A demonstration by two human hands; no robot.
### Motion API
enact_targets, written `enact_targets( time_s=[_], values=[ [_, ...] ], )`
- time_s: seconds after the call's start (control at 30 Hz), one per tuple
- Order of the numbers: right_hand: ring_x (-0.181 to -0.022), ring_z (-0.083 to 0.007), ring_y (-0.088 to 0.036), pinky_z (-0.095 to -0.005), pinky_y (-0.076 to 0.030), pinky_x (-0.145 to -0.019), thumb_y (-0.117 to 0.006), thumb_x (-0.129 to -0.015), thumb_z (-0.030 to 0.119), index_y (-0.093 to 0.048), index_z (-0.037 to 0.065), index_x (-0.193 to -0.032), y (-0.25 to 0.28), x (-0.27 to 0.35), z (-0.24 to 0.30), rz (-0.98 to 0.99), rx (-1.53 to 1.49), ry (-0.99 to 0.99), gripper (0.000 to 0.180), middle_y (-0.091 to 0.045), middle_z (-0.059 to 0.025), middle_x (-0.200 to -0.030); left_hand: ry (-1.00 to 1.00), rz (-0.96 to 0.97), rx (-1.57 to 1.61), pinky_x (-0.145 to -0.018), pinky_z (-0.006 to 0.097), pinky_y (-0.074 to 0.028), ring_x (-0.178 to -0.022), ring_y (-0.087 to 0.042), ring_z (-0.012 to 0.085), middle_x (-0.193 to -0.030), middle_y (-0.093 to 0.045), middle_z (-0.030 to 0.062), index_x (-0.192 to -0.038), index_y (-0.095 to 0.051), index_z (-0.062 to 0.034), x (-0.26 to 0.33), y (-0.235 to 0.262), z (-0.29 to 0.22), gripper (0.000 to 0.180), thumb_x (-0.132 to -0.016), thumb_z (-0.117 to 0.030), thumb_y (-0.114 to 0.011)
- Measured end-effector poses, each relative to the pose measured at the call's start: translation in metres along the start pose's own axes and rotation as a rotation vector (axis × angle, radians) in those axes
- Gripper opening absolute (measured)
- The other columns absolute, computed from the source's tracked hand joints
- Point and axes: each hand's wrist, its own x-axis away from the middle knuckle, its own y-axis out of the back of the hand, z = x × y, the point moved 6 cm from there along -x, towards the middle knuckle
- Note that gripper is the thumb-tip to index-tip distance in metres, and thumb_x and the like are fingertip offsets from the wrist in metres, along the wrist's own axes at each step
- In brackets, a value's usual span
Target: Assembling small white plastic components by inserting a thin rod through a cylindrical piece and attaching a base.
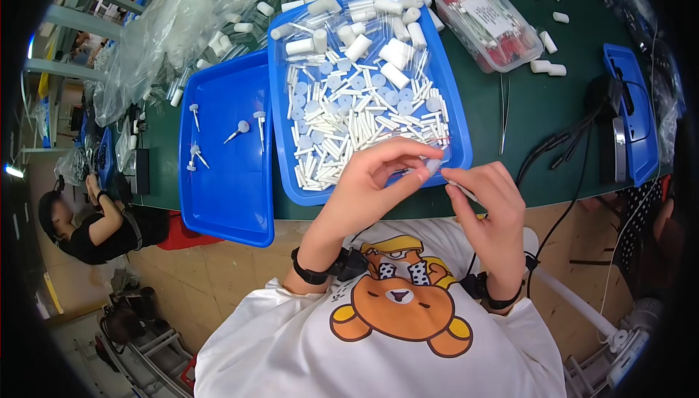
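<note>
Over the near right corner of the large blue tray, my left hand pinches a small translucent pale disc between thumb and fingertips. Thin reddish wire ends stick up beside it. Close by on the right, my right hand grips a slim white tube that points toward the disc. Whether tube and disc touch is hard to make out. Below my left hand, the tray holds a heap of slim white tubes, pale bluish discs and, toward its far end, thick white cylinders among clear tubes.
A smaller blue tray at the left holds several disc-and-tube pieces. Far right lie a clear lidded box of red-and-white parts and metal tweezers. Black cables cross the right side. Another person sits at far left.
</note>
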Motion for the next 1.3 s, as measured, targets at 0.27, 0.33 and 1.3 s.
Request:
enact_targets(
  time_s=[0.27, 0.33, 1.3],
  values=[
    [-0.072, -0.0238, -0.063, -0.0315, -0.048, -0.065, -0.076, -0.074, -0.002, -0.07, 0.001, -0.093, 0.008, 0.001, -0.002, -0.201, -0.149, -0.093, 0.02, -0.068, -0.0097, -0.08, -0.043, 0.006, 0.095, -0.098, 0.034, -0.05, -0.109, -0.061, 0.0209, -0.116, -0.062, 0.0154, -0.115, -0.063, 0.0069, 0.0, -0.009, -0.002, 0.03, -0.086, 0.01, -0.064],
    [-0.072, -0.0234, -0.063, -0.0314, -0.048, -0.065, -0.077, -0.074, -0.001, -0.07, 0.0, -0.09, 0.008, 0.0, -0.003, -0.197, -0.155, -0.081, 0.017, -0.068, -0.0102, -0.08, -0.053, 0.013, 0.113, -0.098, 0.034, -0.05, -0.108, -0.061, 0.0211, -0.114, -0.062, 0.0157, -0.114, -0.064, 0.0072, 0.0, -0.009, -0.001, 0.03, -0.085, 0.012, -0.065],
    [-0.054, -0.0107, -0.059, -0.0214, -0.044, -0.049, -0.058, -0.099, 0.018, -0.068, -0.007, -0.09, -0.043, 0.015, -0.019, 0.32, -1.019, -0.681, 0.028, -0.066, -0.0089, -0.065, -0.048, -0.024, -0.194, -0.088, 0.033, -0.053, -0.101, -0.064, 0.0231, -0.104, -0.065, 0.0146, -0.105, -0.068, 0.0047, 0.03, 0.005, -0.007, 0.031, -0.075, 0.007, -0.076]
  ],
)
